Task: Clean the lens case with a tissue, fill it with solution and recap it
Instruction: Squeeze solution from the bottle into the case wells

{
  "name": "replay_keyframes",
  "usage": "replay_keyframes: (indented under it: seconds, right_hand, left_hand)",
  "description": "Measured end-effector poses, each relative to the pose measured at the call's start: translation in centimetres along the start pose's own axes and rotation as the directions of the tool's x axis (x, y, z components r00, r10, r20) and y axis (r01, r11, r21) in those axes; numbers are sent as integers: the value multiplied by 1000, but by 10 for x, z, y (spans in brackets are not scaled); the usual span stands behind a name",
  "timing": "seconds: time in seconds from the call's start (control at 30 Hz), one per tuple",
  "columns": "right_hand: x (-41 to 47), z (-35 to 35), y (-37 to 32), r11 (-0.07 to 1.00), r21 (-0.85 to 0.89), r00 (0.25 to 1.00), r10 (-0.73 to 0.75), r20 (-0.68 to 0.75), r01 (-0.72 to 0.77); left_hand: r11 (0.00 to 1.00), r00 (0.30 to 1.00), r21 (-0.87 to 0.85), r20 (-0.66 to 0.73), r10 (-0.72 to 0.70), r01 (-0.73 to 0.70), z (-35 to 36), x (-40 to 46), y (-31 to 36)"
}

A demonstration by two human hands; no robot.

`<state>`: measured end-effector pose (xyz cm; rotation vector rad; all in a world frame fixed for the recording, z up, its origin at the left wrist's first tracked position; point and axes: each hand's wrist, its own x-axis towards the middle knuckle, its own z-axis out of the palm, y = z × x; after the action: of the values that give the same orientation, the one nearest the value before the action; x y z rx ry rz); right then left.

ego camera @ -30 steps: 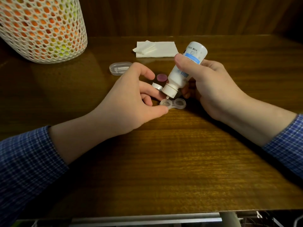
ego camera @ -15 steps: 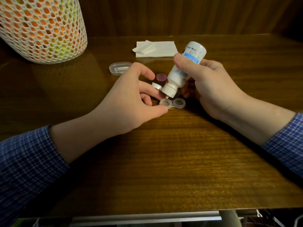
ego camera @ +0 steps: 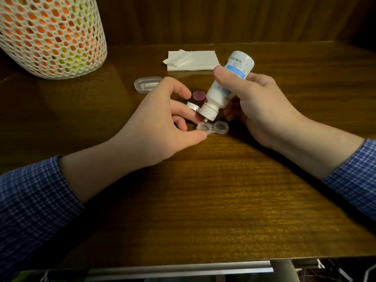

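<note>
Along the bottom edge of the frame a pale metal rail (ego camera: 179, 269) is running under the near lip of the wooden table (ego camera: 203, 200), whose glossy brown grain is filling the lower half of the picture. My two checked blue sleeves (ego camera: 30, 200) are coming in from the lower corners. At mid-frame my left hand (ego camera: 158, 123) is steadying the clear, figure-eight lens case (ego camera: 212, 128), thumb tip and a fingertip pinching its left well as it is lying flat on the table. My right hand (ego camera: 262, 106) is gripping the white solution bottle (ego camera: 227, 84), tilted nozzle-down just above that left well, and this hand is blocking my view of the table behind the case's right well. Just beyond my left fingers a white cap (ego camera: 193, 106) and a round pink cap (ego camera: 199, 96) are lying loose. Farther up, left of centre, a clear oval plastic box (ego camera: 147, 84) is sitting near a folded white tissue (ego camera: 193, 60). In the upper left a white mesh basket (ego camera: 50, 35) is showing orange and yellow through its holes.
</note>
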<state>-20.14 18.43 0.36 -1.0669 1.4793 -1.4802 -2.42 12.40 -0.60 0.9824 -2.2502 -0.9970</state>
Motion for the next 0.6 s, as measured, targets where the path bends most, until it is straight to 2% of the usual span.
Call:
replay_keyframes:
  seconds: [0.2,0.4,0.5,0.6]
  right_hand:
    - [1,0,-1,1000,5,1000,12,-4,-11]
    - [5,-5,-5,990,99,993,105,-49,-100]
    - [7,-11,-6,953,261,985,169,-34,-155]
    - [7,-21,-12,833,507,975,194,104,-220]
  left_hand:
    - [1000,1000,-16,10,10,-9,0,1,-2]
    - [999,999,-35,33,22,-21,-2,2,-3]
    - [995,999,-95,35,-7,10,-4,3,-1]
    - [990,999,-141,-49,2,-9,-5,1,1]
